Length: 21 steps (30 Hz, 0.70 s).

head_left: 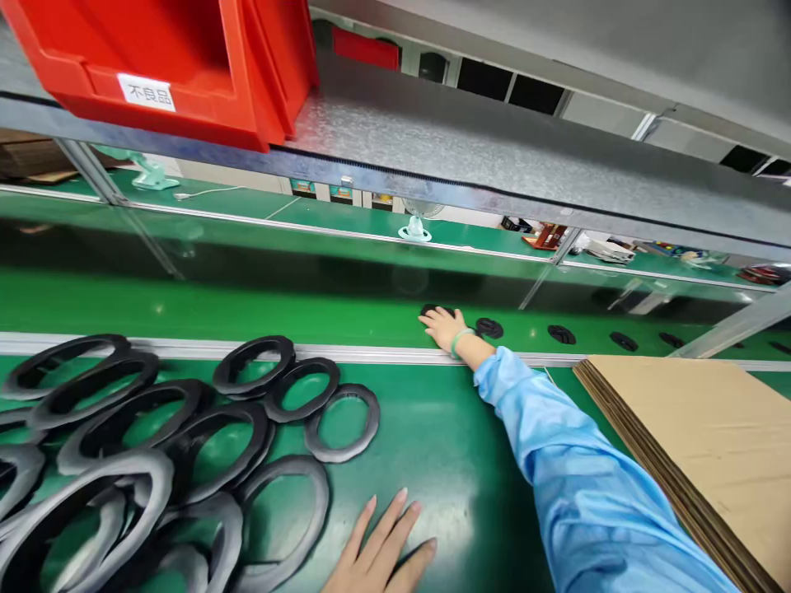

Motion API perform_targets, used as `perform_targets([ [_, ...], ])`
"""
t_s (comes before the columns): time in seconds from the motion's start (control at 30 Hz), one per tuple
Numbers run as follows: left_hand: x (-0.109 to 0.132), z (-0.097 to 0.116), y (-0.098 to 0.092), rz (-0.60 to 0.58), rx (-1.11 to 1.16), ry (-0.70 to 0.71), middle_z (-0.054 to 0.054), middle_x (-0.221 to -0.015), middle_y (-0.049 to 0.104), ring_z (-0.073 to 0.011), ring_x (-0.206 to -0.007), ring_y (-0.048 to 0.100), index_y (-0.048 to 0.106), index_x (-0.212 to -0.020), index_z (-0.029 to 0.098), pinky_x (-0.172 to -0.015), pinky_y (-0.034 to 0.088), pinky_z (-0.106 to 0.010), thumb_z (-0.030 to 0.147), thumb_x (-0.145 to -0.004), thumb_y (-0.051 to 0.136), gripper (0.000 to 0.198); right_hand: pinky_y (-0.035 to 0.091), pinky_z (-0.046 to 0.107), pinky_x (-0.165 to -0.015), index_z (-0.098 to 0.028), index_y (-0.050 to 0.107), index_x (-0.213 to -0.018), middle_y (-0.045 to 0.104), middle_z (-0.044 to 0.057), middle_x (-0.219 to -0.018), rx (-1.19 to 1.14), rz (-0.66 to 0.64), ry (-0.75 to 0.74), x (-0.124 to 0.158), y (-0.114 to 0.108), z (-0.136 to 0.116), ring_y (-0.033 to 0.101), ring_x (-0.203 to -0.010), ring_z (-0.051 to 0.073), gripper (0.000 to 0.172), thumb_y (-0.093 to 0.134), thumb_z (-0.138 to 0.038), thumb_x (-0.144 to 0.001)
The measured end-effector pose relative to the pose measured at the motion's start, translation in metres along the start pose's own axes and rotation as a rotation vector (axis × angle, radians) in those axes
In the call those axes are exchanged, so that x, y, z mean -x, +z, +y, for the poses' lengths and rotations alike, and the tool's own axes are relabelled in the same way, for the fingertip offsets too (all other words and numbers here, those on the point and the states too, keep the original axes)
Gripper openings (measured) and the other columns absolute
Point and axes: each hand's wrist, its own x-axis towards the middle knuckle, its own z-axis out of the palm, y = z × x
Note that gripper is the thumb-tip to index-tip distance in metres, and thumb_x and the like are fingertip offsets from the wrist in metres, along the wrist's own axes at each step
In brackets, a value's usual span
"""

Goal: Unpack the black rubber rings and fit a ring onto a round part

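My right hand (443,325) is stretched far forward at the end of a blue sleeve (574,478), fingers spread and pressed flat on a small black disc (431,310) lying on the green conveyor belt (247,309); a pale green band (459,339) circles the wrist. My left hand (380,552) rests palm down on the green bench (432,428) close to me, fingers straight and slightly fanned, holding nothing. On the belt to the right of the reaching hand I count four more small discs, the nearest (489,328) just beside the wrist. Left of my near hand lies a heap of black oval rings (185,445), about a dozen, overlapping. A stack of cardboard sheets (704,445) sits at right. Overhead a grey shelf (494,156) carries a red bin (179,66) with a white label.
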Motion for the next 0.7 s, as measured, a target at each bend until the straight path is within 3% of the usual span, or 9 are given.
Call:
perform_targets([
  [0.07,-0.001,0.001,-0.007,-0.104,0.067,-0.023,-0.01,-0.149,0.047,-0.0323,-0.145,0.031,0.044,-0.145,0.032,-0.121,0.001,-0.058,0.04,-0.088,0.064,0.061,0.021,0.064,-0.112,-0.035,0.037,-0.149,0.029,0.001,-0.157,0.004,0.0,0.056,0.03,-0.001,0.045,0.018,-0.145,0.026,0.046,0.037,-0.033,-0.103],
  [0.17,-0.004,0.004,-0.022,-0.304,0.321,-0.105,-0.013,-0.159,0.03,-0.0373,-0.147,0.025,0.031,-0.152,0.03,-0.118,0.017,-0.063,0.051,-0.078,0.071,0.086,0.022,0.06,-0.114,-0.032,0.048,-0.143,0.034,0.002,-0.154,0.004,0.028,0.144,0.068,-0.003,0.106,0.025,-0.143,0.027,0.044,0.039,-0.026,-0.1],
  [0.23,-0.009,0.005,-0.035,-0.418,0.5,-0.195,-0.01,-0.162,0.022,-0.0389,-0.147,0.022,0.029,-0.152,0.032,-0.116,0.021,-0.066,0.052,-0.075,0.073,0.091,0.02,0.065,-0.112,-0.025,0.053,-0.14,0.037,0.007,-0.152,-0.001,0.078,0.233,0.084,-0.003,0.134,0.027,-0.142,0.033,0.045,0.038,-0.021,-0.098],
  [0.3,-0.015,0.008,-0.048,-0.475,0.601,-0.302,-0.006,-0.163,0.021,-0.0371,-0.148,0.02,0.031,-0.151,0.035,-0.118,0.017,-0.066,0.045,-0.078,0.072,0.084,0.021,0.068,-0.111,-0.015,0.051,-0.141,0.033,0.013,-0.153,-0.019,0.146,0.306,0.093,0.0,0.144,0.024,-0.142,0.039,0.047,0.036,-0.02,-0.097],
  [0.4,-0.025,0.013,-0.065,-0.481,0.657,-0.425,-0.005,-0.158,0.034,-0.0327,-0.148,0.025,0.04,-0.147,0.032,-0.12,0.017,-0.063,0.041,-0.084,0.066,0.069,0.026,0.056,-0.116,-0.005,0.043,-0.145,0.031,0.019,-0.153,-0.089,0.213,0.288,0.099,0.014,0.123,0.024,-0.143,0.035,0.051,0.036,-0.025,-0.098],
  [0.5,-0.041,0.002,-0.081,-0.439,0.583,-0.521,-0.007,-0.149,0.048,-0.029,-0.142,0.038,0.046,-0.143,0.026,-0.119,0.028,-0.054,0.036,-0.086,0.062,0.06,0.029,0.043,-0.118,-0.016,0.048,-0.144,0.039,0.012,-0.15,-0.182,0.161,0.12,0.11,0.033,0.077,0.03,-0.142,0.026,0.051,0.047,-0.036,-0.097],
  [0.6,-0.064,-0.038,-0.1,-0.406,0.284,-0.661,-0.009,-0.142,0.056,-0.025,-0.133,0.049,0.054,-0.137,0.02,-0.116,0.036,-0.042,0.031,-0.09,0.055,0.048,0.022,0.05,-0.12,-0.03,0.046,-0.145,0.032,0.002,-0.155,-0.262,0.086,-0.032,0.126,0.045,0.038,0.021,-0.146,0.027,0.053,0.052,-0.047,-0.095],
  [0.7,-0.079,-0.096,-0.106,-0.442,0.042,-0.817,-0.014,-0.133,0.062,-0.026,-0.125,0.055,0.06,-0.129,0.011,-0.112,0.037,-0.04,0.014,-0.089,0.044,0.043,0.013,0.056,-0.121,-0.029,0.04,-0.15,0.024,0.002,-0.158,-0.321,0.064,-0.071,0.137,0.046,0.024,0.011,-0.148,0.029,0.056,0.048,-0.049,-0.097],
])
